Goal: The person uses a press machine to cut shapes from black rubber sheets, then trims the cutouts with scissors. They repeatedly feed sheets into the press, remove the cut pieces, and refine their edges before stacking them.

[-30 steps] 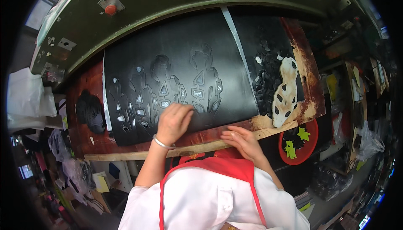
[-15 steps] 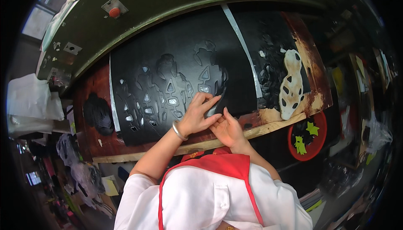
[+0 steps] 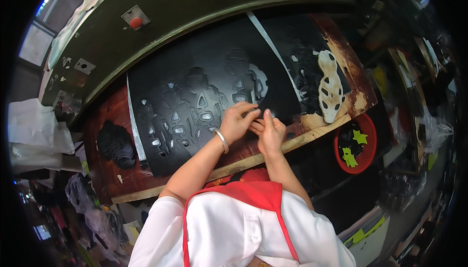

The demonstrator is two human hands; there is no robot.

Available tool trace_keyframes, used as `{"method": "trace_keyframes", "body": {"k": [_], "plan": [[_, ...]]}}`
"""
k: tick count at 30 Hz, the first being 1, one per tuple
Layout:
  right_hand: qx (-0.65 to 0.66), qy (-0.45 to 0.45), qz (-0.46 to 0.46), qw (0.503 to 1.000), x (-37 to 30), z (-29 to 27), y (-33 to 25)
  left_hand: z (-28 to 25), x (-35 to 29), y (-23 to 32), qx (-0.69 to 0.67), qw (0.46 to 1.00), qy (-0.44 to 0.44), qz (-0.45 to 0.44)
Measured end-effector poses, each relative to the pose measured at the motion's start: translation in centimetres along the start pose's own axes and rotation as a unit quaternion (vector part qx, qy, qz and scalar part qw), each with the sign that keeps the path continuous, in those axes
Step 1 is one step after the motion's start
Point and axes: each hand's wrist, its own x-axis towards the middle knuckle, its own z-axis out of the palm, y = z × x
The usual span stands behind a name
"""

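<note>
A black sheet (image 3: 165, 47) with rows of cut shapes and openings lies on the reddish-brown board. Just in front of its near right part, my left hand (image 3: 237, 124) pinches with thumb and fingers. Close beside it, nearly touching, my right hand (image 3: 272, 135) is curled with its thumb raised. A thin dark edge of a black cut-out piece (image 3: 260, 113) shows between the fingertips of both hands; most of it is hidden. Beyond them, a pale scalloped opening (image 3: 262, 84) shows in the sheet.
Stacked black pieces (image 3: 116, 144) lie on the board (image 3: 95, 169) at left. At right are a cream template with holes (image 3: 330, 89) and black scraps (image 3: 304, 79). A red bowl (image 3: 373, 152) holds black bits and yellow-green pieces. A green machine beam (image 3: 170, 16) with red buttons spans the back.
Both hands have drawn nearer to me, off the sheet, with the black piece between them. A pale opening now shows where dark material was. The whole view has shifted slightly.
</note>
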Motion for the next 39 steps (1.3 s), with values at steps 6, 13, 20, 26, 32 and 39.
{"method": "trace_keyframes", "body": {"k": [6,13,20,26,32,39], "plan": [[0.201,-0.037,0.103,0.973,-0.4,3.0,1.4,-0.1,0.6,-2.5,-0.347,0.906,0.202,-0.135],[0.186,0.070,0.146,0.969,0.8,-3.9,2.9,-22.4,8.0,-4.8,-0.557,0.718,0.417,0.008],[0.063,-0.015,0.189,0.980,-1.1,-3.9,1.8,-32.5,8.6,5.2,-0.199,0.916,0.347,0.029],[0.109,-0.104,0.283,0.947,-2.8,-0.8,4.9,-9.5,-2.8,0.5,0.240,0.959,0.124,0.091],[0.093,-0.096,0.236,0.962,-2.3,0.4,5.4,-5.3,-6.1,-1.3,-0.117,0.987,-0.017,-0.106],[-0.045,-0.054,0.215,0.974,-1.7,-1.2,6.5,-28.3,6.8,-2.2,-0.368,0.825,0.427,0.031]]}}
